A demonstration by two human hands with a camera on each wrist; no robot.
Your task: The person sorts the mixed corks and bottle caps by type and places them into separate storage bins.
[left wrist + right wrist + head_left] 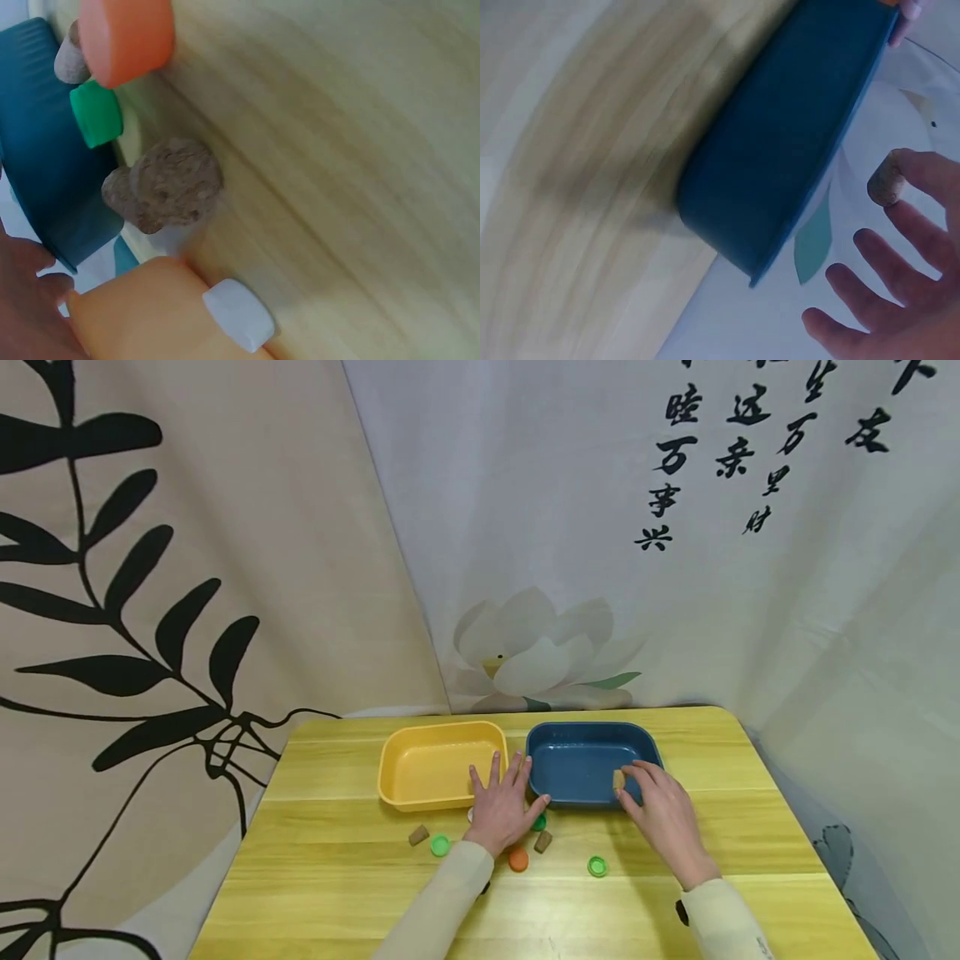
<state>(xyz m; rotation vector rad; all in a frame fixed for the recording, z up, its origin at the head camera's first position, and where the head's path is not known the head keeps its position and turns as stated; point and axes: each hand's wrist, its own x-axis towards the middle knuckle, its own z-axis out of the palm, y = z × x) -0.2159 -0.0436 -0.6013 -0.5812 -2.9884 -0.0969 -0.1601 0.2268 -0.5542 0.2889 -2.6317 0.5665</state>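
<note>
My right hand (663, 814) pinches a cork (886, 178) between thumb and forefinger, above the near right part of the blue tray (592, 724). The other fingers are spread in the right wrist view. My left hand (498, 810) reaches across the near corners where the yellow tray (442, 805) and the blue tray meet, its fingers straight and spread, holding nothing. Below it on the table lie an orange cap (518, 859), a dark green cap (539, 822) and a cork (543, 842). A white cap (238, 315) shows beside the yellow tray in the left wrist view.
Left of my left forearm are another cork (418, 835) and a light green cap (440, 845). A green cap (597, 867) lies in front of the blue tray. The wooden table (337, 893) ends at a printed cloth (540, 527) behind the trays.
</note>
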